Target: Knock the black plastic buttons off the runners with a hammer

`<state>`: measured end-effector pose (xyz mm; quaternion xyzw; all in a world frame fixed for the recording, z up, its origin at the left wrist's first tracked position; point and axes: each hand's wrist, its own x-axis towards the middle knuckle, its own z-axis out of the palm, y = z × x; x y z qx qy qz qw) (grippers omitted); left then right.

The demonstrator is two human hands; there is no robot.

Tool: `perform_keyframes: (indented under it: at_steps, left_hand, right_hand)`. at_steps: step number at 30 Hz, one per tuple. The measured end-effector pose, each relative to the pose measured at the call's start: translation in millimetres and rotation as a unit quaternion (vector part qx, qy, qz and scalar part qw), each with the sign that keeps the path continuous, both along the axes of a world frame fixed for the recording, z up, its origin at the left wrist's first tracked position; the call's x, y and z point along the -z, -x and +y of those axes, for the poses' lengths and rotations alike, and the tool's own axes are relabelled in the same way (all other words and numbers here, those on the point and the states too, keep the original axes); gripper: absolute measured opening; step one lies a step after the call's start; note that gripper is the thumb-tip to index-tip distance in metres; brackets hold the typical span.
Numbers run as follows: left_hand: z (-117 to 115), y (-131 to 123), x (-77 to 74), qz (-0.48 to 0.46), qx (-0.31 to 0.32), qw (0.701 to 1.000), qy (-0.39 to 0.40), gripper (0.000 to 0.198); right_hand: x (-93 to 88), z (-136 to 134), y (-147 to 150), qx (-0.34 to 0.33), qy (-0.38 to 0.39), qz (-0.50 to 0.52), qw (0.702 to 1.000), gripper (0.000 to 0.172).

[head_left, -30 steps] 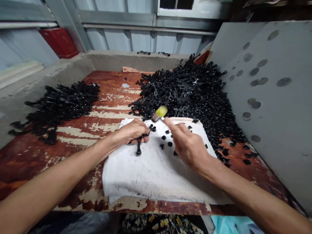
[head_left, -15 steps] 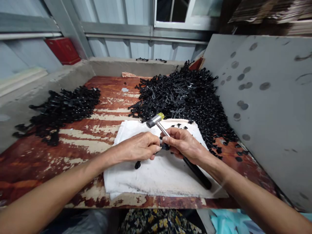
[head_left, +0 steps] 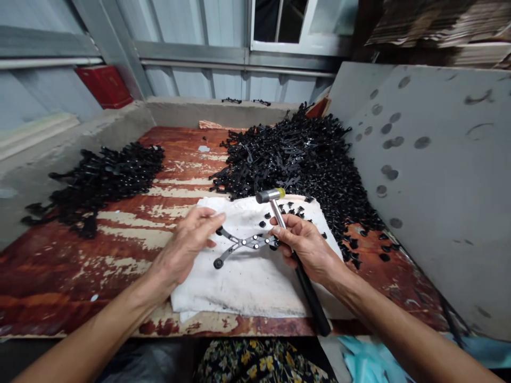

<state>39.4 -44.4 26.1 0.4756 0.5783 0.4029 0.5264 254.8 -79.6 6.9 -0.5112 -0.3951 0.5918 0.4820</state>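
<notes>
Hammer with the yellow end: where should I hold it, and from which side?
I'd hold the hammer by its black handle, coming from the near right. That part is long and straight, and its bottom end, slanting that way, looks free. The head is at the far end.

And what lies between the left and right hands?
The head view shows a jointed dark linkage, white cloth beneath it and small black pieces beyond.
</notes>
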Motion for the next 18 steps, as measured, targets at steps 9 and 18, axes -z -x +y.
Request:
perform_keyframes:
  at_steps: [9, 18]
  left_hand:
    - [-6, -11, 2.2, -0.151, 0.183, 0.939, 0.250, 0.031]
    - [7, -19, 7.6, -0.102, 0.299, 0.927, 0.200, 0.039]
  right_hand:
    - [3.1, -3, 7, -0.006, -0.013, -0.038, 0.999, 0.028]
    - [3.5, -8, 11, -0.052, -0.035, -0.099, 0.993, 0.014]
